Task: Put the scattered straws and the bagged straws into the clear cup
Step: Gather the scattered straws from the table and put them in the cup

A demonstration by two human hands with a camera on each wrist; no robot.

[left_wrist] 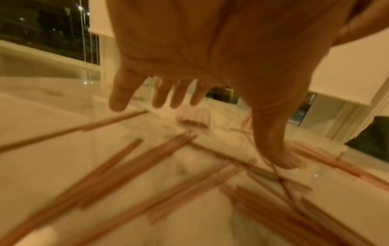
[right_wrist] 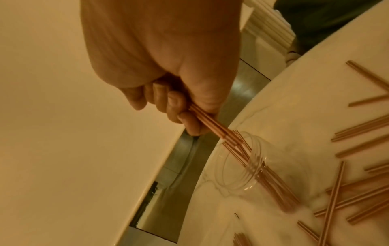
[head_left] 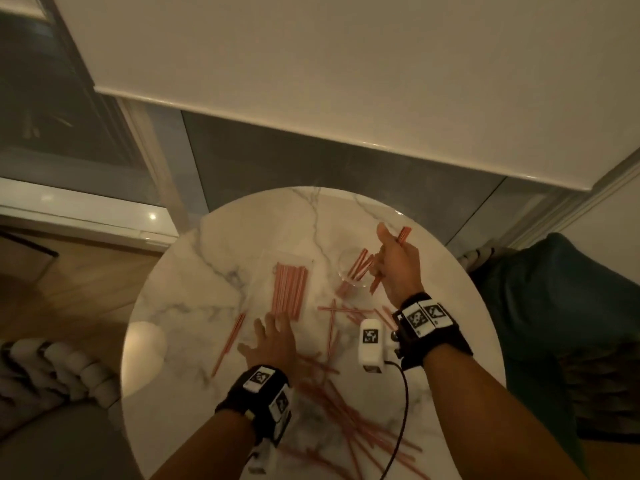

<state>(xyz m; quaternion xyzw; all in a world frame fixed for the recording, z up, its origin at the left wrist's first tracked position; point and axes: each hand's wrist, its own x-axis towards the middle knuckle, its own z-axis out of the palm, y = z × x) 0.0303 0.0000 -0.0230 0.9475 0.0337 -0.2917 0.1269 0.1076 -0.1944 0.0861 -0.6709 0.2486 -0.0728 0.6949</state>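
Note:
A clear cup [head_left: 355, 271] [right_wrist: 248, 164] stands at the right of the round marble table [head_left: 214, 244], with several pink straws leaning in it. My right hand [head_left: 398, 265] [right_wrist: 179, 108] grips a bundle of straws [right_wrist: 210, 126] just above the cup's rim, their lower ends inside it. A clear bag of straws [head_left: 290, 291] [left_wrist: 194, 119] lies flat at the table's middle. My left hand [head_left: 273, 337] [left_wrist: 189, 93] hovers with fingers spread just short of the bag, holding nothing. Scattered straws [head_left: 332, 403] [left_wrist: 130, 166] cover the near half of the table.
A dark green cushion [head_left: 554, 306] lies off the table's right edge and a pale knitted throw [head_left: 52, 372] off its left. A cable [head_left: 401, 403] runs from the right wrist camera across the straws. A white blind [head_left: 311, 64] hangs behind the table.

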